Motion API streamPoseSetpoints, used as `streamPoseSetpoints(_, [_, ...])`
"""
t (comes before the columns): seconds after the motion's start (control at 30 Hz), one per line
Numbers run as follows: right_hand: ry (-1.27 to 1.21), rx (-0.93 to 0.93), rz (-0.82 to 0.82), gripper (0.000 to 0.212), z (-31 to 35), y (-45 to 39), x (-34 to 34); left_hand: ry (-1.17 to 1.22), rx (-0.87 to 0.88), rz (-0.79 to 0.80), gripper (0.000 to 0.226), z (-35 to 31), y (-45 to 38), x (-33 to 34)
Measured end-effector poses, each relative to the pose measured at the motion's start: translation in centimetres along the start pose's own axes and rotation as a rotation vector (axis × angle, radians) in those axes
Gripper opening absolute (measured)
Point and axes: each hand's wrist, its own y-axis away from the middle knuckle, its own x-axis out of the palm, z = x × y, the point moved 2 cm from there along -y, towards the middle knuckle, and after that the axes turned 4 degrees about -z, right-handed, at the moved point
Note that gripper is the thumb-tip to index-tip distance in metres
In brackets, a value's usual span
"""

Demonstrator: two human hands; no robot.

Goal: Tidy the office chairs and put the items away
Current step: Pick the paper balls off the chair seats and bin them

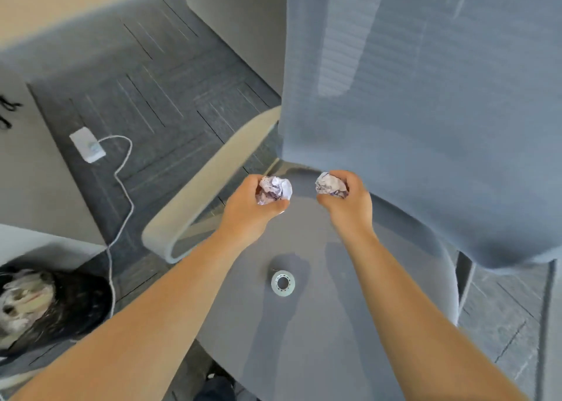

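Both hands reach over the grey office chair seat [349, 309], near its mesh backrest [425, 111]: the left hand [252, 206] curls its fingers around one crumpled paper ball [275, 189], and the right hand [346, 200] grips a second crumpled paper ball [330, 186], the two held apart. A roll of clear tape [283, 283] lies flat on the seat between the forearms. On the carpet to the left sit a white power adapter [87, 145] and a black-lined waste bin [45, 306] holding rubbish.

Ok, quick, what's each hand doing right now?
Left hand: closed around a crumpled white paper ball with purple print.
Right hand: closed around a second crumpled white paper ball, above the grey chair seat.
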Motion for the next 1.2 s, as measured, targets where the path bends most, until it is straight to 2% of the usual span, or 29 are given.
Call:
streamPoseSetpoints(0.07, [-0.014,-0.050,0.035,0.040,3.4,1.5,0.5,0.007,0.025,-0.043,0.028,-2.0,1.3,-3.0])
streamPoseSetpoints(0.13, [-0.014,-0.098,0.084,0.039,6.6,3.1,1.7,0.002,0.009,-0.165,0.020,-2.9,2.6,-6.6])
streamPoseSetpoints(0.3, [0.018,-0.199,0.247,0.041,12.3,7.4,7.7,0.055,-0.057,-0.371,0.026,-2.7,6.5,-16.1])
streamPoseSetpoints(0.4, [0.014,-0.235,0.392,0.039,14.8,10.5,12.6,0.147,-0.101,-0.482,0.043,-1.0,9.6,-21.6])
streamPoseSetpoints(0.53, [0.062,-0.264,0.548,0.038,17.1,15.3,20.2,0.249,-0.178,-0.701,0.038,3.0,14.0,-28.6])
streamPoseSetpoints(0.67, [0.127,-0.280,0.693,0.035,17.7,20.4,28.2,0.306,-0.269,-0.845,0.040,8.7,18.2,-35.1])
streamPoseSetpoints(0.77, [0.167,-0.263,0.754,0.031,16.8,23.8,34.1,0.345,-0.338,-0.863,0.046,13.7,20.4,-39.4])
streamPoseSetpoints(0.93, [0.245,-0.204,0.777,0.034,13.3,27.7,42.8,0.306,-0.481,-0.806,0.034,23.3,21.8,-44.7])
streamPoseSetpoints(1.1, [0.304,-0.107,0.776,0.033,7.3,29.1,49.6,0.233,-0.586,-0.726,0.030,32.6,21.2,-47.5])
streamPoseSetpoints(1.2, [0.363,-0.044,0.790,0.032,3.0,29.5,52.7,0.204,-0.644,-0.706,0.038,37.6,20.2,-48.1])
